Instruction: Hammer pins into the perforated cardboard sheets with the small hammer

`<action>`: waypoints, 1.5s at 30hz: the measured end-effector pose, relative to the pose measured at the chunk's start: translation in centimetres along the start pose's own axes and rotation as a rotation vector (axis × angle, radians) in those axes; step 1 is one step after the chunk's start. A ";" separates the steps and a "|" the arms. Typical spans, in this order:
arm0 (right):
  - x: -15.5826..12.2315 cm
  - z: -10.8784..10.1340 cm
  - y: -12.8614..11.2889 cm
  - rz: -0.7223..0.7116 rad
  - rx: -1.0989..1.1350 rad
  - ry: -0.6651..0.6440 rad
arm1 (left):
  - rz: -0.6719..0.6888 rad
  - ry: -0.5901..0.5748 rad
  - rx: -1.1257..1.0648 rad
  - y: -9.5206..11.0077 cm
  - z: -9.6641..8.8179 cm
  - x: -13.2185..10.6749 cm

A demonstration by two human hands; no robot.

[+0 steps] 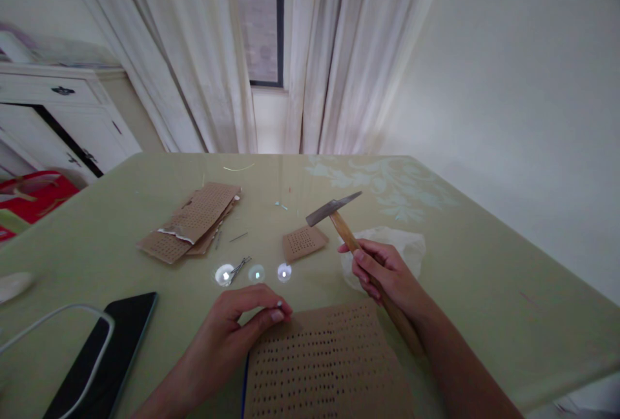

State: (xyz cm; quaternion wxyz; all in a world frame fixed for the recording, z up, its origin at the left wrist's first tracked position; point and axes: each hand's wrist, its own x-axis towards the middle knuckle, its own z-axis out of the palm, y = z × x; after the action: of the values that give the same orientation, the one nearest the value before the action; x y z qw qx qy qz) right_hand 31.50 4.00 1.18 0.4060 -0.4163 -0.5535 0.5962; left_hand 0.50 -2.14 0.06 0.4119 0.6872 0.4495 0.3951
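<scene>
My right hand (380, 267) is wrapped round the wooden handle of a hammer (345, 228). Its metal head is raised above the table, over the far right of the cardboard. The fingertips of my left hand (254, 316) pinch what looks like a nail (279, 304); only its small grey top shows. They rest at the upper left edge of a brown cardboard sheet (324, 367) with rows of dark punched holes. A blue edge shows beneath the sheet's left side.
A small punched cardboard piece (304, 242) and a stack of torn punched cardboard (198, 215) lie farther back. Nearby are several loose nails (239, 237). Crumpled white plastic (409, 245) lies behind my right hand. At left are a black tablet (111, 348) and a white cable (104, 341).
</scene>
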 end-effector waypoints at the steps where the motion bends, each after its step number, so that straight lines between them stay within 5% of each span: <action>1: 0.0 0.0 0.0 0.000 0.000 -0.003 | 0.000 0.002 -0.003 0.0 0.0 0.0; 38: 0.0 -0.2 0.5 -0.006 -0.094 -0.009 | 0.079 -0.053 0.039 -0.3 -0.1 0.0; 42: -0.9 -0.3 -1.0 -0.029 -0.214 -0.037 | 0.158 -0.060 0.034 -0.2 0.0 0.1; 45: -2.4 -0.1 -4.3 -0.022 -0.413 -0.162 | 0.194 -0.068 0.036 -0.1 0.0 0.1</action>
State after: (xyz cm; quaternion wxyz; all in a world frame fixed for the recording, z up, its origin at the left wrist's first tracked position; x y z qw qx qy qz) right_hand 32.46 2.06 5.63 0.2730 -0.4354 -0.6992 0.4970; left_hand 0.49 -2.06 -0.02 0.3743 0.7479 0.3736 0.4013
